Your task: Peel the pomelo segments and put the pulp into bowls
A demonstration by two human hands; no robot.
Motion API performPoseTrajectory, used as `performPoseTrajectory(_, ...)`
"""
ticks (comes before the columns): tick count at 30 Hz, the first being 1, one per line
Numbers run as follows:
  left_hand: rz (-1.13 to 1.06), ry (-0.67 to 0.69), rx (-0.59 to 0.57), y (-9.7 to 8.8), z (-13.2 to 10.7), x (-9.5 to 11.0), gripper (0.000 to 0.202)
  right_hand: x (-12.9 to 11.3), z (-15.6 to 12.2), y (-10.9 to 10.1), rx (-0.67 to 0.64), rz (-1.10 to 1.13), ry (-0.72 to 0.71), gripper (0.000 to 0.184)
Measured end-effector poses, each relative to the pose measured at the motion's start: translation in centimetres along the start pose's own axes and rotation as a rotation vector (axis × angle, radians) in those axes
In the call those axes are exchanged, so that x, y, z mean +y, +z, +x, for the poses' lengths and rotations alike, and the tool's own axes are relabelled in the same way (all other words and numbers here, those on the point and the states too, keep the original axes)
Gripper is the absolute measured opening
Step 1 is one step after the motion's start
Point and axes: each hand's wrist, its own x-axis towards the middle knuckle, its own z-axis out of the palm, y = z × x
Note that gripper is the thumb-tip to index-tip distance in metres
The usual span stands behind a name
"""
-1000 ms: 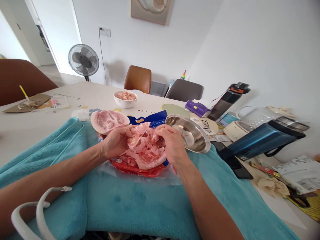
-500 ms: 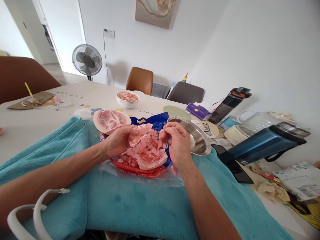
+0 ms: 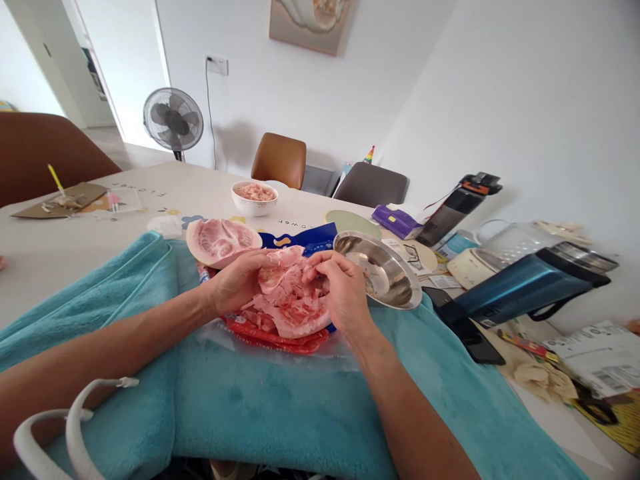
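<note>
My left hand (image 3: 241, 281) is closed around a pink pomelo segment (image 3: 281, 270), holding it above a heap of torn membrane (image 3: 295, 310). The fingers of my right hand (image 3: 345, 290) are pinched together at the segment's right side; whatever is between the fingertips is hidden. Under the heap lies a red and blue plastic bag (image 3: 280, 339). A thick hollowed pomelo rind (image 3: 223, 241) sits behind my left hand. Just beyond my right hand stands a steel bowl (image 3: 393, 273). Farther back, a white bowl (image 3: 255, 200) is filled with pink pomelo flesh.
A teal towel (image 3: 270, 413) covers the near table edge. To the right are a phone (image 3: 467, 330), a blue bottle (image 3: 535, 287), a dark bottle (image 3: 457, 207) and a purple tissue pack (image 3: 397, 221). A cardboard piece (image 3: 55, 203) lies at the far left.
My right hand has moved left and inward, from beside the steel bowl to the segment in my left hand. My left hand has stayed nearly still.
</note>
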Motion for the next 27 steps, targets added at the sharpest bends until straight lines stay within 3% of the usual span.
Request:
performPoseTrajectory(9,-0.005,0.018,-0.010,0.4,-0.2,-0.1,0.032,0.2,-0.6,0.2,-0.137,-0.089,-0.082,0.014)
performPoseTrajectory(12,0.008,0.020,0.008,0.5,-0.2,0.0,0.031,0.0,-0.6,0.0,-0.077,-0.137,-0.161,0.011)
performPoseTrajectory(15,0.037,0.038,0.032,0.3,-0.1,-0.1,0.031,-0.6,-0.7,-0.4,0.017,-0.218,-0.327,0.004)
performPoseTrajectory(19,0.108,0.078,0.132,-0.1,0.0,-0.3,0.028,-1.7,-1.3,-1.1,0.157,-0.335,-0.590,0.010)
performPoseTrajectory(22,0.138,0.113,0.205,0.1,0.0,-0.4,0.029,-2.0,-1.7,-1.8,0.231,-0.520,-0.691,0.016)
performPoseTrajectory(23,0.136,0.114,0.214,0.2,-0.1,-0.4,0.030,-2.0,-1.7,-2.1,0.173,-0.643,-0.706,0.017)
performPoseTrajectory(27,0.118,0.100,0.208,0.6,-0.2,-0.6,0.032,-1.5,-1.5,-2.7,-0.260,-1.178,-0.743,0.020)
